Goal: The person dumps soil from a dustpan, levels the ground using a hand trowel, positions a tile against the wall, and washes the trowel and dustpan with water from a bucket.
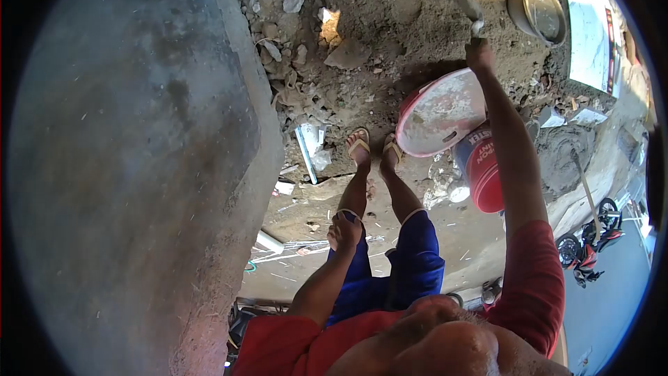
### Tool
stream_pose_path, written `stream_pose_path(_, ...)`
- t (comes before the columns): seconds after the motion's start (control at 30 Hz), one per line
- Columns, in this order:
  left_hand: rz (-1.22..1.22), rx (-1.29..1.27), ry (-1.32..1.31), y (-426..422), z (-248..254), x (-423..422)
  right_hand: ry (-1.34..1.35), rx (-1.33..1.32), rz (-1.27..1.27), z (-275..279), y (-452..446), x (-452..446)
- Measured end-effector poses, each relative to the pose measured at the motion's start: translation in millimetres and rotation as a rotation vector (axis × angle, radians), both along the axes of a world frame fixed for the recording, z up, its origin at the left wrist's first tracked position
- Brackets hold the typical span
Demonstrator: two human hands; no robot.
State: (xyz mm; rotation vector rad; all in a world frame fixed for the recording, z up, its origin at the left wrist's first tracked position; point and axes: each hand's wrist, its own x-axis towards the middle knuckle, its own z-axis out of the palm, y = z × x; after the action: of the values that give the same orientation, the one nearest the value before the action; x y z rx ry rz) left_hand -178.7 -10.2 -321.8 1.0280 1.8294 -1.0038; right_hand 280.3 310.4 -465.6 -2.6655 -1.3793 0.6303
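Observation:
My right hand (480, 54) reaches out at the upper right, closed round the handle of a trowel (470, 5). The trowel's blade is over the rough, sandy ground. My left hand (344, 230) rests at my left knee by the hem of the blue shorts (417, 247), its fingers curled round the knee. Below my right hand, a shallow pinkish-red basin (442, 115) with dried grey residue leans tilted beside a red and blue paint bucket (486, 174). A round grey-coated bucket (537, 14) stands to the right of the trowel.
A concrete slab (139, 167) with a raised edge fills the left side. Stones (348, 54) and rubble lie beside my sandalled feet. A white pipe piece (306, 154) is on the left. Grey mortar (560, 160), a long-handled tool (586, 184) and a motorcycle (588, 254) are at the right.

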Motion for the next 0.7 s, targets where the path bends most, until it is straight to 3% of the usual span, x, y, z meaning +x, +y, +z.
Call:
stream_pose_path(0.1,0.029,0.007,-0.062,8.8,2.3,-1.8,-0.161,0.067,-0.240,-81.1,80.7,46.8)
stream_pose_path(0.23,0.047,0.046,-0.062,-12.9,-5.3,-1.6,-0.037,-0.051,-0.092,-96.8,135.0,-17.4)
stream_pose_path(0.3,0.026,0.053,-0.063,-18.5,-4.3,2.6,-0.294,0.079,0.098,-192.8,135.2,-39.9)
stream_pose_path(0.33,0.037,0.092,-0.070,-21.9,-4.7,4.4,-0.064,0.047,-0.191,-102.7,125.9,-100.9)
stream_pose_path(0.37,0.036,0.090,-0.069,-28.5,-6.2,2.8,-0.034,0.006,-0.072,-62.8,118.3,-134.2)
stream_pose_path(0.43,-0.054,0.166,-0.086,-36.4,-11.2,5.5,-0.109,-0.083,0.250,-69.9,118.5,-156.1)
stream_pose_path(0.47,-0.033,0.113,-0.111,-21.1,-2.8,9.7,0.014,-0.044,0.103,-52.8,105.8,-181.1)
stream_pose_path(0.6,-0.081,0.167,-0.094,-23.7,-4.8,13.5,0.360,-0.115,0.019,-63.6,73.5,-251.2)
stream_pose_path(0.7,-0.067,0.152,-0.086,-18.9,-6.3,11.3,0.370,-0.140,0.112,-32.1,47.2,-261.5)
